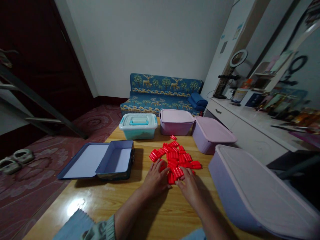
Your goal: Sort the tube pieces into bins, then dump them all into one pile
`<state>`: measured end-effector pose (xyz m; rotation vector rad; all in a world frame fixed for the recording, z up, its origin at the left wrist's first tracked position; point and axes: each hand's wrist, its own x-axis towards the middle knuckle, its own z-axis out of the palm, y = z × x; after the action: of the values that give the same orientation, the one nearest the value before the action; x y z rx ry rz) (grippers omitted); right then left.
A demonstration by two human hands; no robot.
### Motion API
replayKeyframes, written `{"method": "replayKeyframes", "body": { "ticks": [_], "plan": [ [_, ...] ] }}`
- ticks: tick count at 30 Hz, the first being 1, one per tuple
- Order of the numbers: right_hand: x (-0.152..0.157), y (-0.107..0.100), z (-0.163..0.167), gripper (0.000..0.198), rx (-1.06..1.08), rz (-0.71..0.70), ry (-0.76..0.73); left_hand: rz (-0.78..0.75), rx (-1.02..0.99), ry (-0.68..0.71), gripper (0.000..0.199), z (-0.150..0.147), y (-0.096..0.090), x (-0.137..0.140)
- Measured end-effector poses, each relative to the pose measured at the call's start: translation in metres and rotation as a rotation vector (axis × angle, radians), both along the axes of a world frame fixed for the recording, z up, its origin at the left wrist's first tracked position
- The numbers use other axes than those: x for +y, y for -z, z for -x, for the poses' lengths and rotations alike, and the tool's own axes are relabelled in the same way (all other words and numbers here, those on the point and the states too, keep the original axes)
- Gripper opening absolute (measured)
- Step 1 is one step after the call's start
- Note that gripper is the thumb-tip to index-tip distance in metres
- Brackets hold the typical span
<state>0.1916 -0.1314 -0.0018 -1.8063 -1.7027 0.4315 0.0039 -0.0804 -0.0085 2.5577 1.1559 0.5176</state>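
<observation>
A loose heap of small red, glossy, ribbed packs [172, 155] lies in the middle of the wooden table; their exact kind is unclear. My left hand [155, 177] rests on the near left side of the heap, its fingers spread and covering some packs. At the near right side, my right hand [189, 185] touches the packs with thumb and fingers apart. Between the two hands, one red pack [176, 172] lies tilted on top of the others. I see no firm grip in either hand, though the undersides of the fingers are hidden.
Left of the heap sits an open dark-blue case [115, 163], lid laid flat. A lidded teal box [139, 126] and lidded purple bins [177, 123], [212, 133], [252, 186] line the back and right. A sofa [160, 95] stands behind the table [100, 203].
</observation>
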Motion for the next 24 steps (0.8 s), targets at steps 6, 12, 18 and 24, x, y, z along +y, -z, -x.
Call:
{"method": "replayKeyframes", "body": {
  "ticks": [6,12,18,24],
  "plan": [
    [-0.008,0.0,0.006,0.051,0.009,0.003,-0.05,-0.03,-0.067,-0.032,0.058,0.004,0.009,0.006],
    [-0.013,-0.024,0.013,0.048,-0.096,0.064,-0.044,-0.045,-0.102,-0.034,0.058,0.006,0.018,0.006],
    [-0.017,-0.017,0.013,0.055,0.052,-0.004,-0.046,-0.09,-0.113,-0.009,0.057,0.009,0.02,0.007],
    [-0.048,-0.049,-0.005,0.046,0.069,-0.104,-0.056,-0.1,-0.133,0.007,0.055,0.009,0.017,0.009]
  ]
}}
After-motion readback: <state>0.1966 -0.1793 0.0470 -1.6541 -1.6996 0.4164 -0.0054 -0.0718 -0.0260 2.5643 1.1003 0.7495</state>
